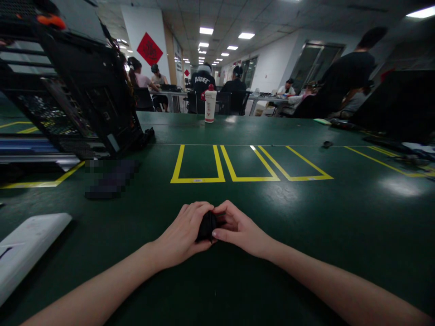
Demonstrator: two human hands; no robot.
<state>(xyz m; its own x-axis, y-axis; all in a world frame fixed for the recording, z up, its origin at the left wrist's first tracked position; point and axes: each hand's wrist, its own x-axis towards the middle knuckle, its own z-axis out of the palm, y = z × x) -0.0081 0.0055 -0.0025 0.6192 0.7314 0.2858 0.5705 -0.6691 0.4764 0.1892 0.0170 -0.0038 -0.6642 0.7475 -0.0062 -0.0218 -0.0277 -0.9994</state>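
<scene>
A small black object (206, 227) with a ridge or seam down its right side is between my two hands, low over the green table (306, 271). I cannot make out its kind, as fingers hide much of it. My left hand (186, 228) is closed around its left side, thumb below and fingers over the top. From the right, my right hand (239, 228) grips the near and far ends of its edge with bent fingers and thumb. Whether the object rests on the table is hard to tell.
Yellow tape outlines (197, 180) mark the table ahead. An open computer case (98, 99) stands at left, with a blurred dark item (112, 181) before it and a white device (27, 244) nearer. A white cup (210, 106) stands far back. Several people sit or stand beyond.
</scene>
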